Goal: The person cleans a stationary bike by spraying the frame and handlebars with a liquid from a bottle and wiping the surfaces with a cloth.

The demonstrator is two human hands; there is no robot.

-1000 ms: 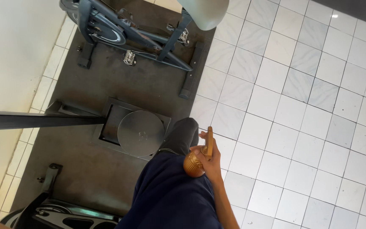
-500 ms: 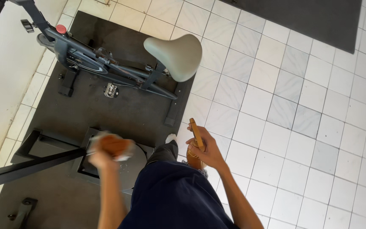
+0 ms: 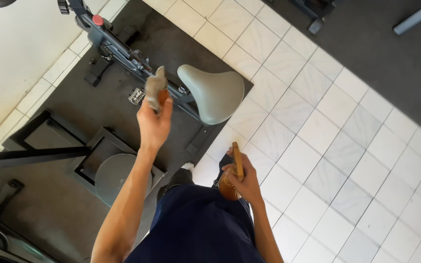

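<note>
While the left hand [image 3: 154,124] is raised toward the upper middle of the frame, its grip is closed on a bunched grey cloth [image 3: 154,87], just left of the grey bike saddle [image 3: 214,92]. Low in the centre, the right hand [image 3: 243,182] holds a brown wooden tool [image 3: 235,170], fingers wrapped round its handle, beside the dark blue trouser leg [image 3: 196,229]. To wipe well, I'd judge it best to flatten the cloth against the frame and keep the tool clear of the bike.
</note>
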